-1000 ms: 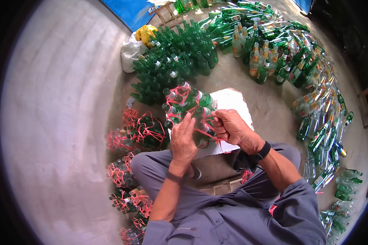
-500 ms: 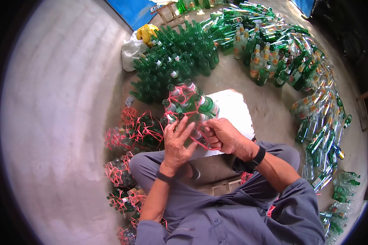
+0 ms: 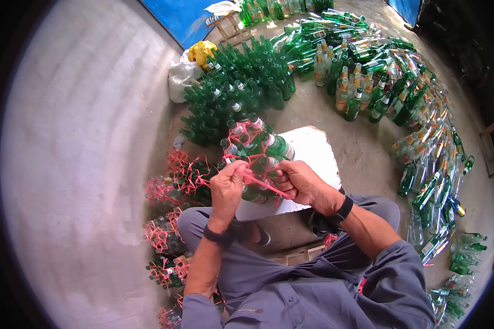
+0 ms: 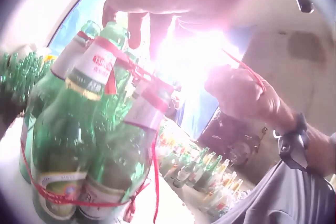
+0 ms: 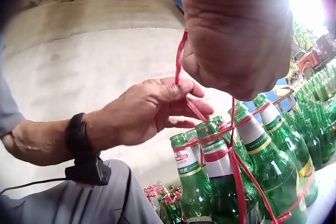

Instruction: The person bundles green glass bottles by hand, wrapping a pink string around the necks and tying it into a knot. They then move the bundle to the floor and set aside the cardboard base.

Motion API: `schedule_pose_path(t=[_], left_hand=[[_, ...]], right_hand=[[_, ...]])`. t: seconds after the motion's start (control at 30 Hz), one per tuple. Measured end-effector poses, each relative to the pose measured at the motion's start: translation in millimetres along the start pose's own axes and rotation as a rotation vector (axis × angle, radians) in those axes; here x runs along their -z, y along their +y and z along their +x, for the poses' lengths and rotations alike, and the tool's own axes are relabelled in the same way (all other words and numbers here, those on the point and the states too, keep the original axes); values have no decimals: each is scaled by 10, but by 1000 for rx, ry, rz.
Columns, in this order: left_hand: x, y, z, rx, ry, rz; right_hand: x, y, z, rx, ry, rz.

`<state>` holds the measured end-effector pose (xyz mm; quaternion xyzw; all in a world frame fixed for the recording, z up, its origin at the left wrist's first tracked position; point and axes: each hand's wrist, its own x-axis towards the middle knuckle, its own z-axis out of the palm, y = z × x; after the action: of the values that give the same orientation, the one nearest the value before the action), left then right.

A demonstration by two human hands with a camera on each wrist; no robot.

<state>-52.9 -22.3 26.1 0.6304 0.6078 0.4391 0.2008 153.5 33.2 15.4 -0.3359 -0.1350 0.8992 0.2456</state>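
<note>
A bundle of green glass bottles [image 4: 65,140] stands upright, with red plastic strap [image 5: 239,187] wound around the necks and another loop lower around the bodies. My left hand [image 3: 225,192] is at the near left of the bottle tops and pinches a length of red strap between thumb and fingers. At the near right, my right hand [image 3: 308,183] is curled into a fist around the strap, which stretches between both hands. In the right wrist view, strap also runs from below the right fist to the bottle necks. The bundle rests on a white slab [image 3: 315,151].
Bundles of bottles tied with red strap [image 3: 164,189] line the left side. Beyond the slab stand many loose green bottles [image 3: 241,82]. A long heap of lying bottles [image 3: 433,148] curves around the right. A white sack [image 3: 182,82] leans by the wall.
My left hand was spread over the near bottle necks; it has closed its fingers on the strap and drawn it left. My right hand came slightly nearer and lower, still gripping the strap.
</note>
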Motion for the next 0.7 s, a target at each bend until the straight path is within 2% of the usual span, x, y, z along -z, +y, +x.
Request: schedule_pose_path(t=[0.07,0.1,0.13,0.23,0.27,0.33,0.4,0.43,0.47,0.57,0.63,0.67,0.7], left_hand=[[152,376,83,140,17,-141],[175,546,91,49,55,-124],[218,710,64,49,52,-122],[332,1154,-122,-153,-46,132],[345,1229,-198,-151,-47,133],[364,1310,-371,-228,-181,153],[300,1306,-601,70,-390,-77],[280,1365,-679,270,-555,-80],[257,1259,-777,139,-668,-5],[379,918,-1190,97,-669,-62],[574,792,-1349,708,-672,-289],[592,726,-1400,711,-668,-287],[593,644,-1448,759,-558,-384]], right_hand=[[-6,-30,-8,4,-11,17],[0,-35,-13,5,-19,36],[24,-32,-2,5,-19,40],[92,-42,39,38,-17,14],[100,-52,39,15,-1,9],[134,-64,55,-10,16,5],[177,-62,104,3,22,13],[153,-86,88,8,36,1],[163,-102,100,7,38,1],[220,-103,123,-37,36,27],[204,-96,126,-12,6,4],[176,-99,128,-17,2,3],[150,-107,123,2,15,6]])
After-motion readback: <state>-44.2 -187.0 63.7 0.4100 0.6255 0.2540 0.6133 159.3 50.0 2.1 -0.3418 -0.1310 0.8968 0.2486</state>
